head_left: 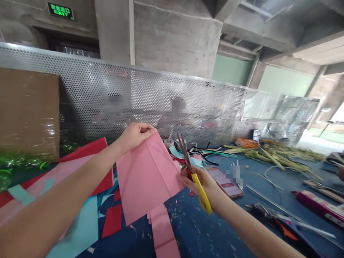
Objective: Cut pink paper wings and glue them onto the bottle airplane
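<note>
A creased pink sheet of paper (145, 175) is held up above the table. My left hand (138, 134) pinches its top edge between thumb and fingers. Lower on the right side, my right hand (197, 182) touches the sheet's edge with its fingertips and also holds yellow-handled scissors (200, 191). The scissor blades point up and away from the paper, close together. Below the sheet lies a folded pink paper strip (163, 229). A small red paper piece (112, 220) and a light blue sheet (83, 229) rest to the left.
Red sheets (88, 150) and more paper lie at left, by a cardboard panel (29, 111). A phone (224, 181), a purple bottle-like object (321, 206) and a glue gun (279, 222) are at right. Dry husks (268, 150) lie farther back. A perforated metal screen (156, 96) stands behind.
</note>
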Demonstrator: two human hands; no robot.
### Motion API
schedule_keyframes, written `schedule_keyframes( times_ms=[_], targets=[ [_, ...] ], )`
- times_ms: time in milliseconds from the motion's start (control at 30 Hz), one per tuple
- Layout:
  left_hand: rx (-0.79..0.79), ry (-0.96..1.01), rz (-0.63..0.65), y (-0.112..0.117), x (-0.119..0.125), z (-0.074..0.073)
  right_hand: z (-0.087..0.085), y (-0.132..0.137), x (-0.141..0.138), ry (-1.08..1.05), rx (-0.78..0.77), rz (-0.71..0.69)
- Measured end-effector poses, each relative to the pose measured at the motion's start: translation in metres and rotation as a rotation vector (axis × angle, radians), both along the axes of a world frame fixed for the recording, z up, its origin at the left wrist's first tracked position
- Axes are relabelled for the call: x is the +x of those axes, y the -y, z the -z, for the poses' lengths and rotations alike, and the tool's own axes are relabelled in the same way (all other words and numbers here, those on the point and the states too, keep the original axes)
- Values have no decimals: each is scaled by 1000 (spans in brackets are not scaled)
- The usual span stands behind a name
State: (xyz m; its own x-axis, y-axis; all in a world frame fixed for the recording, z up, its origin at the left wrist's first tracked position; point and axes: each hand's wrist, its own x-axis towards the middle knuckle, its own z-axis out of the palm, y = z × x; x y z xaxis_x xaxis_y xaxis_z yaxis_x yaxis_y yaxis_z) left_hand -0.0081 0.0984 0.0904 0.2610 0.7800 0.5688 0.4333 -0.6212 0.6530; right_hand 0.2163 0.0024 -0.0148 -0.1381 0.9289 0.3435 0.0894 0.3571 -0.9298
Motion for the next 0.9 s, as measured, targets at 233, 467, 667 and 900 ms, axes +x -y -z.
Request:
schedule_keyframes(
  times_ms=[233, 467, 667, 900],
  targets=[
    [-80, 19, 16, 52, 31, 34, 6, -10, 14, -132, 86, 200],
    [-1062, 563, 581, 95, 85, 97, -3, 0, 19, -241, 160, 341],
    [-844, 984, 533, 77, 104, 87, 0, 5, 12, -292, 148, 330],
    [-840, 1145, 356, 62, 94, 69, 7, 2, 7, -334, 97, 195]
  ],
)
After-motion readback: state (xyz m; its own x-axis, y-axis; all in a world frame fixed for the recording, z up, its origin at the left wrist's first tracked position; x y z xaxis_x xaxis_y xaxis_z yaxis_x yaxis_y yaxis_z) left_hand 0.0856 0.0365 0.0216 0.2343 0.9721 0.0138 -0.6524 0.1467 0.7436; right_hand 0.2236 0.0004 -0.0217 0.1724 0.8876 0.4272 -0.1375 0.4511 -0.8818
